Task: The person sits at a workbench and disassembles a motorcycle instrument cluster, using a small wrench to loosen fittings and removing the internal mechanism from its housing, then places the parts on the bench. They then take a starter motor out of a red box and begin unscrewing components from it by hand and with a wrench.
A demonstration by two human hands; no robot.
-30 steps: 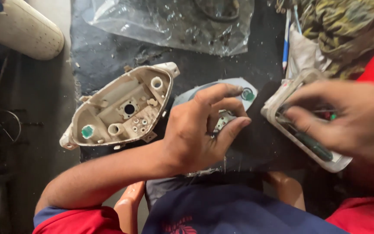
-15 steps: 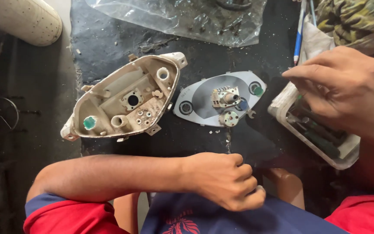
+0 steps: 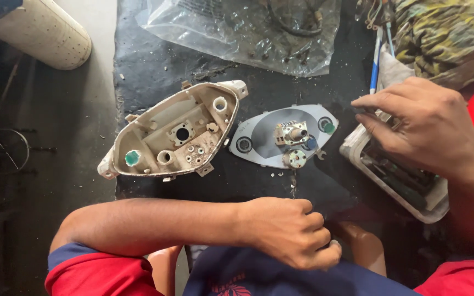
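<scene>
Light even and soft, daylight-like, no single hard source evident. Scene moderately bright at centre, falling off dim along the left edge of the frame, where the floor sits in murk. Shadows short and diffuse; a faint one under the cream housing (image 3: 174, 131). Glare on the clear plastic bag (image 3: 237, 30) at top centre, crinkles catching white highlights. Dark mat (image 3: 314, 181) swallows detail. Focus fair at centre; grey dial plate (image 3: 283, 137) reads crisp. Slight softness on right hand (image 3: 429, 129) and left hand (image 3: 289, 230). Red at right edge oversaturated. Mild wide-angle stretch at the corners.
</scene>
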